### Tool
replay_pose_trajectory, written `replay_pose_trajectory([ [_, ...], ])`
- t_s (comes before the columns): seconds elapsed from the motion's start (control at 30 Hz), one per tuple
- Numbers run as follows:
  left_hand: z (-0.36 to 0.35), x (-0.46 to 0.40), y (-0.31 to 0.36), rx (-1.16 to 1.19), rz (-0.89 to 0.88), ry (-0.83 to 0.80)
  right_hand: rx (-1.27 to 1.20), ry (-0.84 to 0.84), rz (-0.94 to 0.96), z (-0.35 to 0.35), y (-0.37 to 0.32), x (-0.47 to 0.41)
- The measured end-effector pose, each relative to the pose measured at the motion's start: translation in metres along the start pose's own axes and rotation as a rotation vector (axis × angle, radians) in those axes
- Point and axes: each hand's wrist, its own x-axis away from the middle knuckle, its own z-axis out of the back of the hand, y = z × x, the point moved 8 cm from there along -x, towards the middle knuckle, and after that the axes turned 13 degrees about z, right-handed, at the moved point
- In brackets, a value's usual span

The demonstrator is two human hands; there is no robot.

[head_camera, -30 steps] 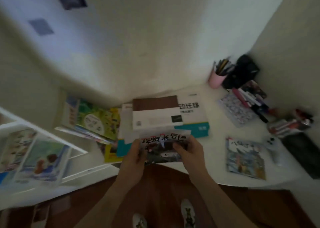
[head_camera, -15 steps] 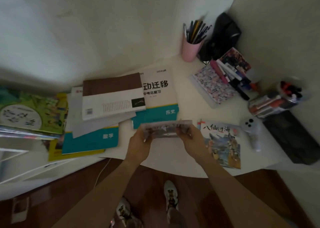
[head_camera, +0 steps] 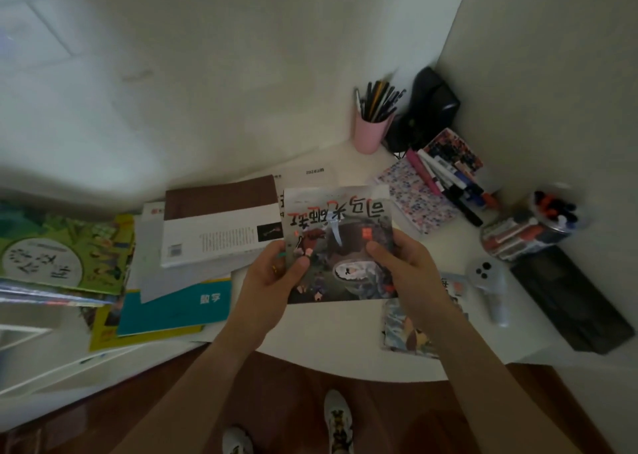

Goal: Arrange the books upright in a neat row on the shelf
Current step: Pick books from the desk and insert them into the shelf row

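head view: both hands hold a thin picture book (head_camera: 340, 243) above the white desk (head_camera: 331, 343), its cover facing up. left hand (head_camera: 272, 274) pinches its left edge, thumb on top; right hand (head_camera: 404, 267) grips the right edge. just beyond the left fingers lies a brown-and-white book (head_camera: 221, 222).

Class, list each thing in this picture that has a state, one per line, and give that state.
picture book: held above the desk in both hands, title upside down
left hand: grips the book's left edge
right hand: grips the book's right edge
brown-and-white book: lying flat on top of a pile
green picture book: lying flat on a stack
pink pen cup: upright, full of pens
white desk: books lying on it
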Motion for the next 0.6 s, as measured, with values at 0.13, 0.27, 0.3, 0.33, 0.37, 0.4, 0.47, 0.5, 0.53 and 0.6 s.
replay_pose_trajectory([
  [0.13,0.003,-0.004,0.003,-0.061,-0.001,-0.033,0.029,-0.018,-0.015,0.005,-0.006,0.003],
  [0.27,0.001,-0.02,0.031,-0.682,-0.095,-0.129,0.348,-0.016,0.077,0.032,-0.039,-0.012],
  [0.3,-0.009,-0.022,0.039,-0.863,-0.137,-0.196,0.445,-0.088,0.148,0.03,-0.053,-0.017],
  [0.33,-0.023,-0.022,0.048,-1.011,-0.19,-0.26,0.536,-0.193,0.21,0.025,-0.063,-0.022],
  [0.37,-0.038,-0.022,0.057,-1.113,-0.241,-0.311,0.601,-0.308,0.244,0.017,-0.069,-0.026],
  [0.4,-0.051,-0.021,0.068,-1.163,-0.291,-0.337,0.661,-0.417,0.255,0.01,-0.07,-0.03],
  [0.47,-0.067,-0.026,0.084,-1.115,-0.361,-0.296,0.795,-0.492,0.28,0.008,-0.069,-0.036],
  [0.5,-0.068,-0.032,0.092,-1.011,-0.359,-0.207,0.794,-0.443,0.284,0.014,-0.069,-0.038],
  [0.53,-0.062,-0.038,0.097,-0.861,-0.336,-0.07,0.706,-0.343,0.258,0.028,-0.065,-0.04],
  [0.6,-0.042,-0.054,0.081,-0.506,-0.199,0.191,0.463,-0.064,0.185,0.067,-0.053,-0.036],
])
